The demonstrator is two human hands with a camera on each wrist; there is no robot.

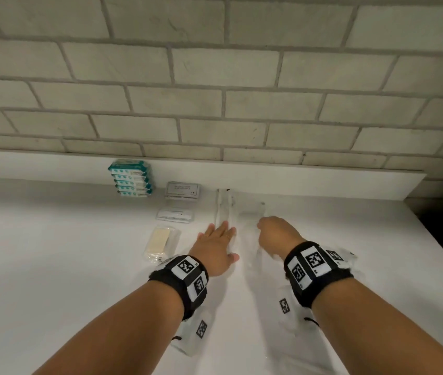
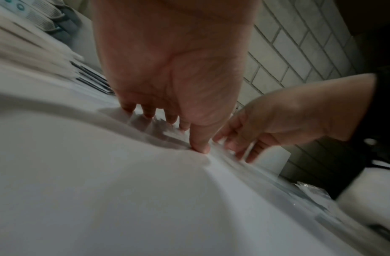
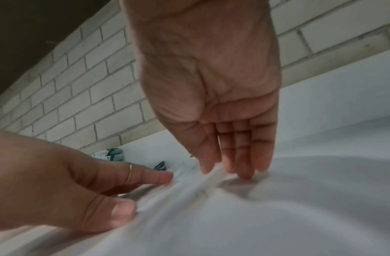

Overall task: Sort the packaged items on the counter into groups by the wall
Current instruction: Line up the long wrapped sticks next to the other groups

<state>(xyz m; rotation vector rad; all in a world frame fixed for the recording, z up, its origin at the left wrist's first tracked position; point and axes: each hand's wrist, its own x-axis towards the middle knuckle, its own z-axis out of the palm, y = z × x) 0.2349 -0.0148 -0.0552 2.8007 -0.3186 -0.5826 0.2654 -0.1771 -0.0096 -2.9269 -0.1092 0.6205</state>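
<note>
A stack of teal-and-white packets [image 1: 131, 180] stands against the wall ledge. To its right lie a white box [image 1: 182, 190] and a flat white packet [image 1: 175, 213], with a clear pack holding a cream bar [image 1: 162, 243] nearer me. Two long clear packets [image 1: 224, 207] [image 1: 251, 212] lie in the middle and are hard to make out against the counter. My left hand [image 1: 219, 232] [image 2: 167, 121] lies flat with straight fingers on the left clear packet. My right hand [image 1: 265, 228] [image 3: 233, 168] points its straight fingers down onto the right clear packet [image 3: 200, 188].
The white counter [image 1: 66, 266] runs along a pale brick wall [image 1: 215, 90] with a low white ledge [image 1: 296, 180]. The counter's edge drops off at the far right [image 1: 436, 239]. More clear wrapping [image 2: 307, 188] lies to the right of my hands.
</note>
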